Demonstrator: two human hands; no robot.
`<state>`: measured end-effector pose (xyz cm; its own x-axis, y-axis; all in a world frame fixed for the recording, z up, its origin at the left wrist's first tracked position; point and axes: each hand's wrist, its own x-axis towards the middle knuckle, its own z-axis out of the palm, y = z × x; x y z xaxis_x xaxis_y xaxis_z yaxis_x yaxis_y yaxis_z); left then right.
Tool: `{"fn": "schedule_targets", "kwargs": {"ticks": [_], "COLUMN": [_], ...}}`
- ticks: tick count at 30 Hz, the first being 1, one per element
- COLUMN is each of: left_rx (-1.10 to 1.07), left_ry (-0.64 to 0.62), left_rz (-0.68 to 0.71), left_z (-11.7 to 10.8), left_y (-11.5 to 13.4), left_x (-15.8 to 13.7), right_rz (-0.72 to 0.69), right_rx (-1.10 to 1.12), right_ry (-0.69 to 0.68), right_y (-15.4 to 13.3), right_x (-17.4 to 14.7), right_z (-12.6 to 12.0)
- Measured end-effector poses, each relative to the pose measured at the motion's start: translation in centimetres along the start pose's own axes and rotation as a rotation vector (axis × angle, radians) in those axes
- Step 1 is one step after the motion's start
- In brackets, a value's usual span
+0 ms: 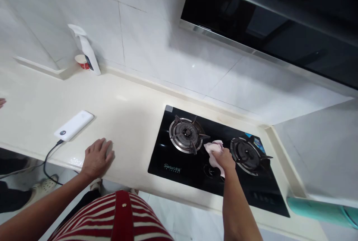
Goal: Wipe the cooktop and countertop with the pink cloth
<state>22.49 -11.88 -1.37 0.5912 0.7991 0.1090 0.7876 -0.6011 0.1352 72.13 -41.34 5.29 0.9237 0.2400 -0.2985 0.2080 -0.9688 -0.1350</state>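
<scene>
My right hand (225, 159) grips a pale pink cloth (214, 148) and presses it on the black glass gas stove (192, 174), between the two burners. The left burner (185, 135) and the right burner (247, 154) each carry a dark pot support. Part of a control knob (210, 171) shows just below the cloth. My left hand (97, 159) lies flat on the cream countertop (131, 121) near its front edge, fingers spread, holding nothing. A white power bank (75, 124) with a dark cable lies to the left of that hand.
A white spray bottle (88, 55) and a red-and-white paper cup (82, 62) stand against the back wall. Above the stove hangs a black range hood (274, 21). A teal cylindrical object (319, 211) sits at the right. Another person's fingers (2, 102) show at the left edge.
</scene>
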Motion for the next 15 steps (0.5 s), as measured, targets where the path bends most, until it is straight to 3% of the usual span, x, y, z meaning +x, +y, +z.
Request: {"fn": "schedule_targets", "kwargs": {"ticks": [9, 15], "left_rx": [-0.010, 0.008], "left_ry": [-0.030, -0.031], "left_rz": [-0.018, -0.023], "left_z": [-0.8, -0.6], "left_y": [0.5, 0.3], "left_x": [0.3, 0.4], "right_rz": [-0.017, -0.071], "right_rx": [0.082, 0.031], "right_ry": [0.010, -0.037], "right_y": [-4.4, -6.0], "right_x": [-2.5, -9.2], "right_z": [1.4, 4.0]}}
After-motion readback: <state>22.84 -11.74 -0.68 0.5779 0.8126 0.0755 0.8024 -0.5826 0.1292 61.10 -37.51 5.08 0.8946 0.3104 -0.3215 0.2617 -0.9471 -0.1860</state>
